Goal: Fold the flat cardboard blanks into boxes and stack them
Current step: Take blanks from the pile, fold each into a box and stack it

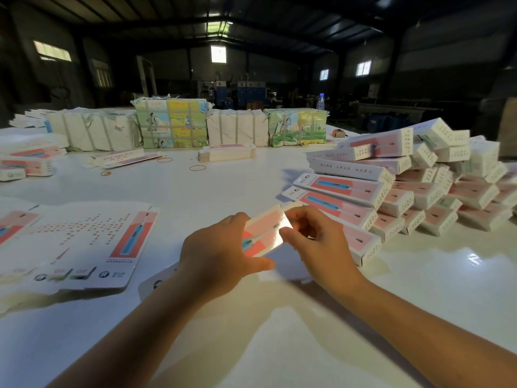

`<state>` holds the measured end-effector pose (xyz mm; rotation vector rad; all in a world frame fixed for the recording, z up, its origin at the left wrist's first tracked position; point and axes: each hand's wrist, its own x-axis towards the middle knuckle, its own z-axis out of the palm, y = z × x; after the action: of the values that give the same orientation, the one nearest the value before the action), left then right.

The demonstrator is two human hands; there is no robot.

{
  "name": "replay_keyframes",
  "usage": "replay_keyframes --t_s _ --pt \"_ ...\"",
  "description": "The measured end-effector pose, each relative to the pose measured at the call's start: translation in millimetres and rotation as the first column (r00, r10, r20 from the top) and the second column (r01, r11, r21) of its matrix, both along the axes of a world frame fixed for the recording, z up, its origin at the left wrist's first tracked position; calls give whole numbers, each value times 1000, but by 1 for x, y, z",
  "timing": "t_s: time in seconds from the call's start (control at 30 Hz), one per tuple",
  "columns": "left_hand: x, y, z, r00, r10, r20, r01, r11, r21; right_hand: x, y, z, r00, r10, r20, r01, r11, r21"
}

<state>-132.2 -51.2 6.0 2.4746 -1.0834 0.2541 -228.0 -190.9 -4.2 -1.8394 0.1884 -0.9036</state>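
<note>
A white and pink box (264, 233) with a blue pen picture is held above the white table (223, 189) in the middle. My left hand (215, 256) grips its near part, thumb under it. My right hand (316, 242) pinches its far end flap. A flat blank (92, 242) with pink print lies on a pile at the left. Folded boxes (405, 186) are stacked in a sloping heap at the right. Part of the held box is hidden behind my left hand.
Wrapped paper bundles (170, 123) line the table's far side. A small pile of flat blanks (226, 152) lies before them. Rubber bands (197, 168) are scattered mid-table. More boxes (28, 163) sit at the far left. A water bottle (320, 101) stands behind.
</note>
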Motion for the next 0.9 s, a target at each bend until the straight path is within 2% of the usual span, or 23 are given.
replay_keyframes --t_s 0.3,0.37,0.43,0.47,0.5,0.53,0.57,0.6,0.63,0.67,0.7,0.8,0.9 --pt "-4 -1 -2 998 3 64 -3 1000 3 -1 -1 1 997 58 -50 -60 998 -22" --pt "-2 -1 -1 999 17 34 -17 1000 -8 -2 -1 4 999 -30 -30 26 991 -133" --pt "-1 0 1 1000 23 -1 -23 1000 -17 1 -6 4 980 -200 7 198 962 -189" --pt "0 1 1 1000 24 -12 -24 1000 -20 2 -9 4 970 -241 -19 238 966 -100" --pt "1 1 1 1000 24 -19 -25 1000 -16 3 -11 5 975 -205 -89 212 974 79" --pt "1 0 1 999 25 -20 -25 1000 -4 4 -11 5 988 -85 -133 122 945 302" --pt "0 0 0 1000 23 -16 -23 1000 12 5 -12 4 990 88 -112 -15 849 529" --pt "0 -1 0 1000 20 -11 -20 1000 24 7 -13 2 970 238 -41 -142 700 700" --pt "0 -1 -1 1000 14 -10 -14 999 29 8 -14 1 947 318 31 -222 587 779" --pt "0 -2 -1 1000 9 -15 -8 1000 25 9 -15 0 934 351 73 -270 554 787" --pt "0 -2 -1 1000 4 -23 -3 1000 13 10 -14 -1 933 347 93 -294 588 754" --pt "3 -3 -1 998 -12 -60 11 1000 -11 13 -9 -4 955 279 99 -284 772 568" --pt "1 -5 -1 997 -29 -74 27 999 -31 11 -5 -7 995 100 -7 -93 947 306"
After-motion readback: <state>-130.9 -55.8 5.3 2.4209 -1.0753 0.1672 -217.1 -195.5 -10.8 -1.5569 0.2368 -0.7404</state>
